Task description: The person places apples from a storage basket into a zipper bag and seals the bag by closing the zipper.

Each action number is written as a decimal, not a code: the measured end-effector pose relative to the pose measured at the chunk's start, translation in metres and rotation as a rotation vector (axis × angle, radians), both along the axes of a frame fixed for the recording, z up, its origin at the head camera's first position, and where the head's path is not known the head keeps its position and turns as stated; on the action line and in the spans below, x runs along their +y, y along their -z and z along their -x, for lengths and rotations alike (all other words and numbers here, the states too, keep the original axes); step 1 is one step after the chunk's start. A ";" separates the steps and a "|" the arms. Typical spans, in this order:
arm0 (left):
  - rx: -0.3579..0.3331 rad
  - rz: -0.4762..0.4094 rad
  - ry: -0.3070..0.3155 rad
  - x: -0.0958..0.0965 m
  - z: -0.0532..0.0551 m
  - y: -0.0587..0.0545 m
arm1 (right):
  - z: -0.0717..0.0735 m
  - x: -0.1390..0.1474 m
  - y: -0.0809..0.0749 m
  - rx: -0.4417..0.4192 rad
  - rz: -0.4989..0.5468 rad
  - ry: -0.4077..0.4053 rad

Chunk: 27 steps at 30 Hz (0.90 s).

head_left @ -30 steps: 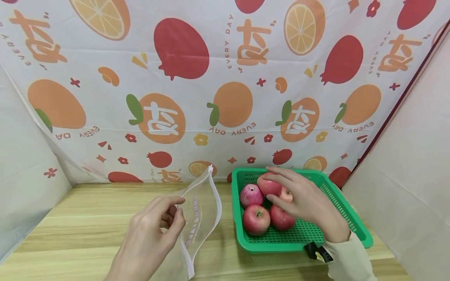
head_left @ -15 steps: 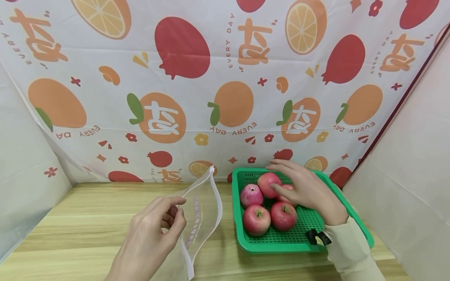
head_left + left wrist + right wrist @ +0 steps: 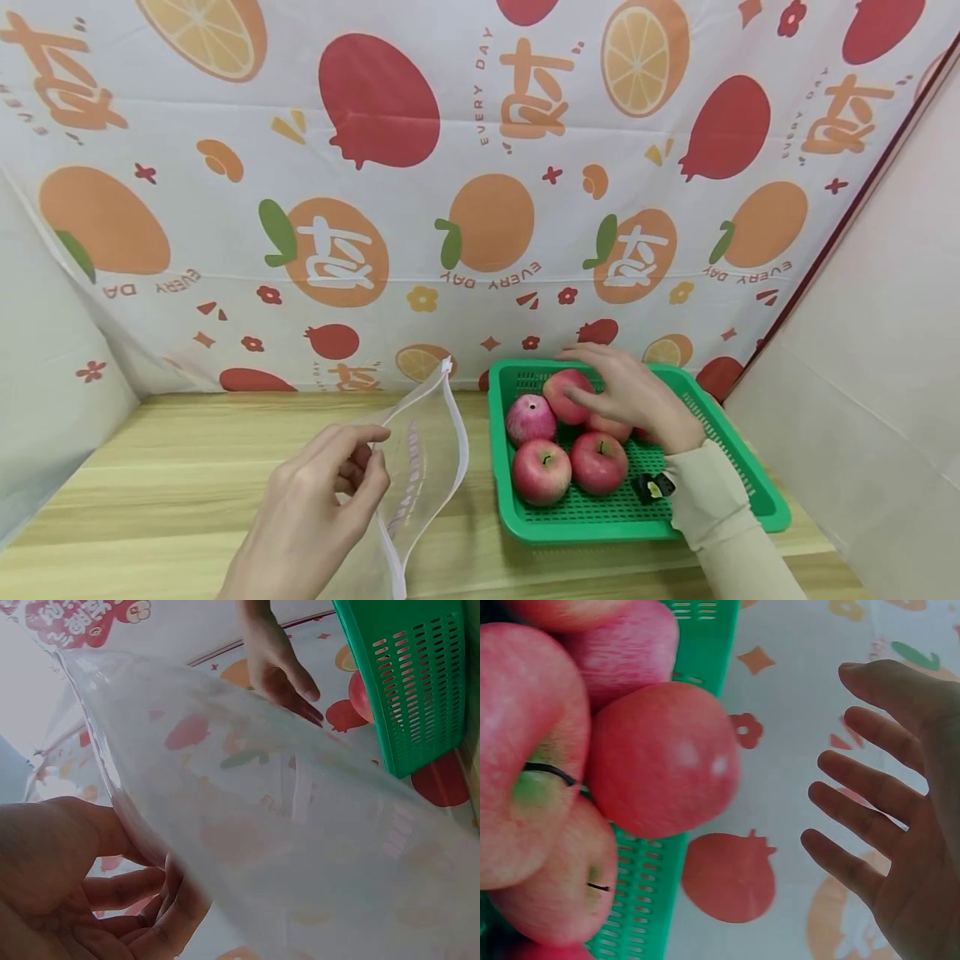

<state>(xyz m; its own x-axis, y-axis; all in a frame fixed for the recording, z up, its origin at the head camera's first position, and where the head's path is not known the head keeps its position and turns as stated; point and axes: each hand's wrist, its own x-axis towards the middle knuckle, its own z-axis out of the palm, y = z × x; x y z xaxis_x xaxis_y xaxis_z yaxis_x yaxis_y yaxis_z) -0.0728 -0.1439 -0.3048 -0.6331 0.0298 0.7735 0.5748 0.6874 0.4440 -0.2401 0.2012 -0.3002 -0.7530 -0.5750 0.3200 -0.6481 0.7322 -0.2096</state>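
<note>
My left hand (image 3: 315, 500) pinches the near side of a clear zip bag (image 3: 438, 467) between thumb and fingers, and the bag's white-edged mouth gapes. In the left wrist view the bag (image 3: 247, 817) spreads out from the curled fingers. Over the back of a green basket (image 3: 592, 532) hovers my right hand (image 3: 633, 392), fingers spread. It stands apart from the apples in the right wrist view, nearest a red apple (image 3: 664, 761). Two apples with stems up, a left apple (image 3: 542, 472) and a right apple (image 3: 599, 463), lie in front; others are partly hidden by the hand.
A pinker apple (image 3: 532, 418) sits at the basket's left side. Behind everything hangs a fruit-print cloth (image 3: 487, 225), close to the basket's back rim. Pale side panels (image 3: 870, 358) flank the wooden table (image 3: 202, 467).
My right hand has drawn back off the front right apple toward the basket's rear, uncovering that apple, then shifted slightly left. My left hand keeps its pinch on the bag.
</note>
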 end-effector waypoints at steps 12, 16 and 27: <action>-0.011 0.013 -0.007 0.000 0.000 0.000 | 0.016 -0.002 0.021 -0.092 0.002 0.031; -0.017 0.014 -0.012 0.001 0.000 0.001 | 0.020 -0.002 0.027 -0.134 -0.005 0.064; -0.007 0.031 -0.021 0.002 0.003 0.005 | 0.023 -0.001 0.038 -0.195 -0.024 0.098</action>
<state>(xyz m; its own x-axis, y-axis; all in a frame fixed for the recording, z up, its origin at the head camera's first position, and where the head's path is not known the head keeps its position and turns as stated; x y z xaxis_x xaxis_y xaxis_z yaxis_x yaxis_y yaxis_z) -0.0762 -0.1417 -0.3103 -0.6392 0.0403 0.7680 0.5570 0.7129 0.4261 -0.2630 0.1998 -0.3377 -0.8519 -0.5019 0.1499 -0.5227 0.7957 -0.3061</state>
